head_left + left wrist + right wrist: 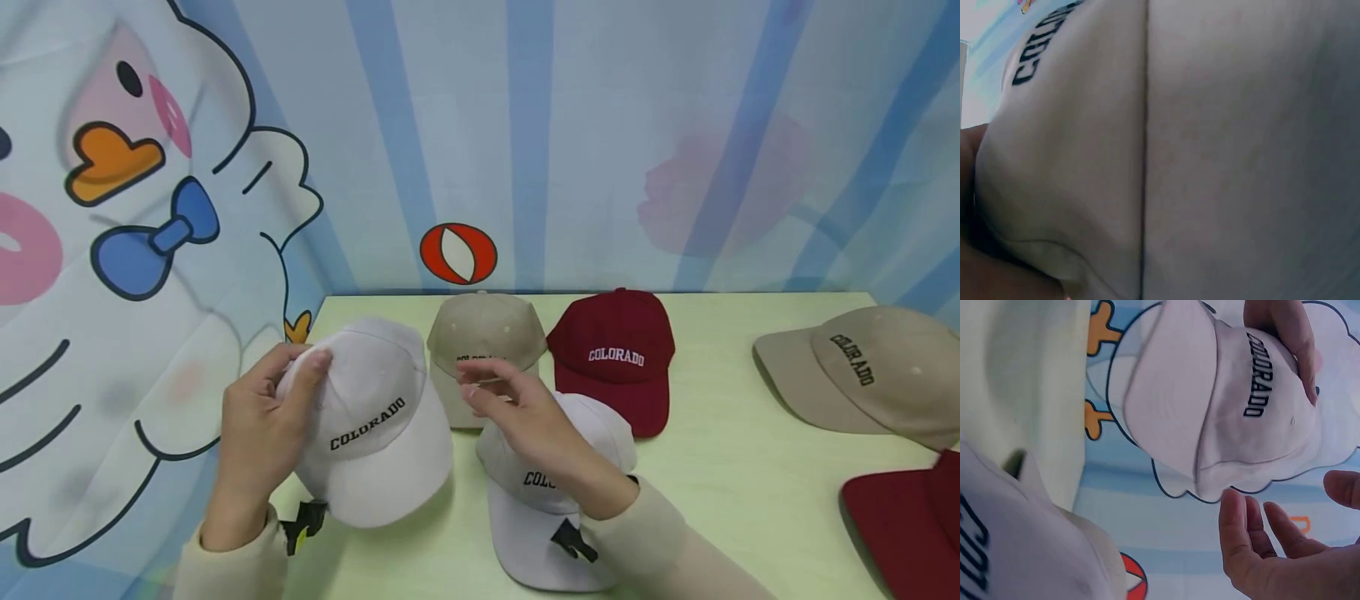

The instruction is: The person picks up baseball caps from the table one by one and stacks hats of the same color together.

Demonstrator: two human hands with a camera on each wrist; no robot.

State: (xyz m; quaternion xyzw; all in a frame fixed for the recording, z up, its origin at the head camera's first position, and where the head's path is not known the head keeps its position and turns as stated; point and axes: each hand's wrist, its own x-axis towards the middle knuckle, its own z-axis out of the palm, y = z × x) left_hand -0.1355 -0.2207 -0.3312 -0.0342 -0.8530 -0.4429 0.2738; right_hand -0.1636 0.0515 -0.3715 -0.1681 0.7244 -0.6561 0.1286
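My left hand (264, 421) pinches the back edge of a white COLORADO baseball cap (375, 400), thumb on the outside, holding it tilted above the table with its brim toward the lower right. The same cap (1085, 156) fills most of the left wrist view. My right hand (517, 412) holds nothing; its fingers are loosely bent and apart from the held cap, as the right wrist view also shows. Beneath the right forearm lies a second white cap (510, 467), its lettering partly covered. Behind that hand stands a beige cap (487, 325), partly hidden.
A dark red cap (618, 354) sits beside the beige one toward the back of the pale green table (712, 517). Farther right are another beige cap (892, 367) and a dark red cap (900, 517) cut off by the frame. A cartoon-printed backdrop (600, 150) hangs behind and left.
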